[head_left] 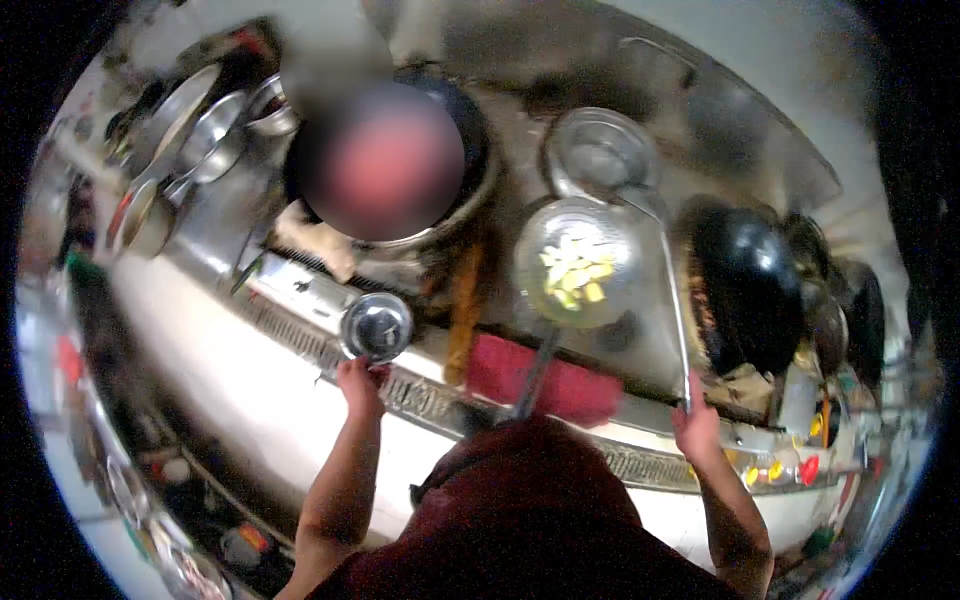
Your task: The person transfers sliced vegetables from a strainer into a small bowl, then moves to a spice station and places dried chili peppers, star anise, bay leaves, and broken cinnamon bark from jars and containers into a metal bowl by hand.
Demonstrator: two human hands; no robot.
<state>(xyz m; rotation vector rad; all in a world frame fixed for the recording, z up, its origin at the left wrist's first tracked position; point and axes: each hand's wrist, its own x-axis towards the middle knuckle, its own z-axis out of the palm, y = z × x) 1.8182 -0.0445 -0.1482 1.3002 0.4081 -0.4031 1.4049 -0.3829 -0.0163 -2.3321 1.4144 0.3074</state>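
Stove counter [500, 135]: metal, stretching beyond both hands, with a pale front edge on the near side.
Large wok [478, 185]: beyond the left hand, farther off than the small bowl; most of its inside is blurred out.
Black wok [745, 290]: beyond the right hand and a little to its right, tilted, glossy side showing.
Shallow pan [530, 285]: between the hands and beyond them, its dark handle pointing back toward the person.
Round metal pot [602, 150]: just past the shallow pan, far forward of the right hand.
Long-handled utensil [672, 290]: runs forward from the right hand to the pot's near side; its head is unclear.
Red cloth [590, 392]: between the hands, under the pan handle.
Small metal bowl [376, 328]: directly beyond the left hand, at its fingers.
Left hand [360, 388]: closed on the bowl's near side.
Right hand [697, 425]: wrapped around the utensil's near end.
Pale green-yellow pieces [577, 270]: gathered in the shallow pan, forward-left of the right hand.
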